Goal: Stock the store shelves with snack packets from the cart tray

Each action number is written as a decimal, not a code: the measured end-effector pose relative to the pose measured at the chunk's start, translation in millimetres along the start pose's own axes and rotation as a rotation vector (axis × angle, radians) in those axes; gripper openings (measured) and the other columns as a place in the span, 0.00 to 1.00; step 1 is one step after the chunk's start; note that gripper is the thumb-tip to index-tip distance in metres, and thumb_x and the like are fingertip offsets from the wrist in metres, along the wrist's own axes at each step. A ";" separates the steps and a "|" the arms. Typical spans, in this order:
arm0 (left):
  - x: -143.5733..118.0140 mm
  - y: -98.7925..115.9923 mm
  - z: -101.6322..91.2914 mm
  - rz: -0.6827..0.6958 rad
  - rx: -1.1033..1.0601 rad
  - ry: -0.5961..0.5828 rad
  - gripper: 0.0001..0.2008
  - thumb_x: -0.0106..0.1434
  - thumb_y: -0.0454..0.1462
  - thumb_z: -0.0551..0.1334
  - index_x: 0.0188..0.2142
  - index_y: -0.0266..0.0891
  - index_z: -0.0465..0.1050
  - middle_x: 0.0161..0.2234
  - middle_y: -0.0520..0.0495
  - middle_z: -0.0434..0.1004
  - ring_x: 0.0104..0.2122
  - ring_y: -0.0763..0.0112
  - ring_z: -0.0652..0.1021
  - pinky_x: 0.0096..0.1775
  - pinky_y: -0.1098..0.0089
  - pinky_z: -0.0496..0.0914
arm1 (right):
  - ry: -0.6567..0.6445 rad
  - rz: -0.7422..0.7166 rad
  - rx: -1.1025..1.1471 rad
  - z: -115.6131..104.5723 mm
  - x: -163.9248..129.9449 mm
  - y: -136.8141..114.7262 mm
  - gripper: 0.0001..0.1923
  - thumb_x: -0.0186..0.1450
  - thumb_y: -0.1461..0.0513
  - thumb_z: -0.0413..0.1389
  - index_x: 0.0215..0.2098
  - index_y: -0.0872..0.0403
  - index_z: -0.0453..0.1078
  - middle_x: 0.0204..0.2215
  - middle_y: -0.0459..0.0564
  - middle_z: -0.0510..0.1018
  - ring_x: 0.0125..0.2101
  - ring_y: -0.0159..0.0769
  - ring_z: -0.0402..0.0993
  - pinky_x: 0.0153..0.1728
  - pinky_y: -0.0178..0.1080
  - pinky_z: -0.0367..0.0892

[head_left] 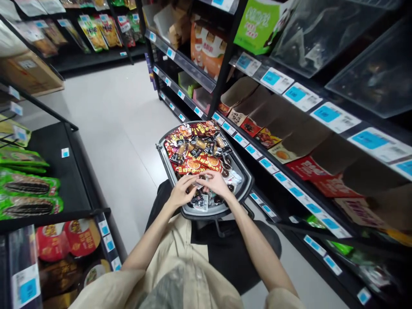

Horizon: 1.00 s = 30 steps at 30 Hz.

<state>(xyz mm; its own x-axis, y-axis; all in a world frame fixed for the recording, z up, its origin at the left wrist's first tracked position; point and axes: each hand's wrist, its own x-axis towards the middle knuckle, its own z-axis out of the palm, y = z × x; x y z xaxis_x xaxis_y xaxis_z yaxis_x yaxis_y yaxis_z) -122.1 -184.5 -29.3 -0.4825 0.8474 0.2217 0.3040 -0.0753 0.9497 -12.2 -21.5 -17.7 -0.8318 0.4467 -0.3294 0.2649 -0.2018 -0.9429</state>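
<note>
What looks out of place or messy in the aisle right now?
Nothing is spilled. The grey basket in the aisle is heaped with loose snack packets in no order. Both hands meet over its near end. On the right shelf, several cardboard display boxes look nearly empty.

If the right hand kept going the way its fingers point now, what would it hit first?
Most likely the left hand: the right hand points leftward across the basket, fingertips nearly touching it over the snack packets.

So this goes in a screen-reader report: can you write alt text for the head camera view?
Both hands, the left hand and the right hand, meet over small snack packets piled in a dark shopping basket in a shop aisle. Shelves with blue price tags run along the right.
</note>
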 end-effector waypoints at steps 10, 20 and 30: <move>2.0 -16.3 -10.3 0.286 0.232 0.037 0.36 0.57 0.43 0.75 0.63 0.42 0.69 0.59 0.36 0.76 0.57 0.54 0.77 0.61 0.50 0.70 | -0.122 0.121 0.246 14.3 -16.0 -8.8 0.26 0.60 0.45 0.66 0.48 0.53 0.76 0.35 0.50 0.84 0.34 0.38 0.84 0.37 0.38 0.80; -2.4 -32.8 -6.1 0.022 0.253 0.165 0.16 0.73 0.36 0.56 0.55 0.34 0.75 0.33 0.47 0.85 0.21 0.74 0.80 0.30 0.74 0.78 | -0.146 0.060 -0.340 17.2 -9.3 -13.9 0.36 0.63 0.35 0.55 0.17 0.56 0.75 0.12 0.50 0.75 0.14 0.28 0.65 0.19 0.32 0.60; 0.8 -24.9 -7.5 -0.072 0.171 0.252 0.17 0.74 0.34 0.54 0.56 0.40 0.76 0.43 0.46 0.84 0.18 0.81 0.74 0.26 0.76 0.73 | -0.228 0.132 -0.377 17.3 -7.9 -10.1 0.33 0.63 0.37 0.57 0.25 0.57 0.81 0.11 0.45 0.70 0.15 0.27 0.63 0.22 0.32 0.58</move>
<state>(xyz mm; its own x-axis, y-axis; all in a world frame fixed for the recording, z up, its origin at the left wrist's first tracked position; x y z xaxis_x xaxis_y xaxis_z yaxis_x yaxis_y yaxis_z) -136.3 -185.8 -51.2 -0.6895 0.6889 0.2237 0.3853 0.0873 0.9187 -16.8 -38.1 -4.7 -0.8539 0.2270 -0.4684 0.4998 0.1064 -0.8596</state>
